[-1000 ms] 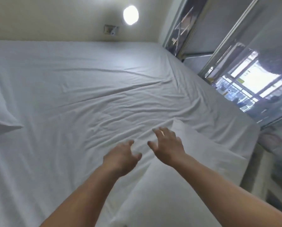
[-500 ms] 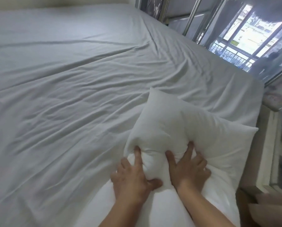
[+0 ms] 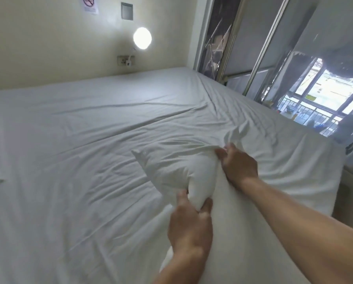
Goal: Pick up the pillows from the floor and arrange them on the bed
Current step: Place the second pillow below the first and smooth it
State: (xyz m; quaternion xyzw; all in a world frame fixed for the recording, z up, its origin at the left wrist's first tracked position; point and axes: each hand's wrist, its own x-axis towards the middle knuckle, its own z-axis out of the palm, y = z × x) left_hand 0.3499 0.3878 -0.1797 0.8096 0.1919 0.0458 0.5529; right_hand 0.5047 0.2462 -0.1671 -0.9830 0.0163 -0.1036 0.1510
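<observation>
Left hand (image 3: 190, 224) pinching white pillow (image 3: 177, 169) at its near end; right hand (image 3: 238, 163) clenched on its right side; held over bed (image 3: 79, 140), near right edge.

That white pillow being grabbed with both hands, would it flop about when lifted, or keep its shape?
Probably floppy: the pillow bunches and dents where the left hand and right hand pinch it. It looks light for its bulk, since fingertip grips alone seem to hold it. It is unlikely to roll or slide, as its soft cloth sags onto the wrinkled bed sheet.
</observation>
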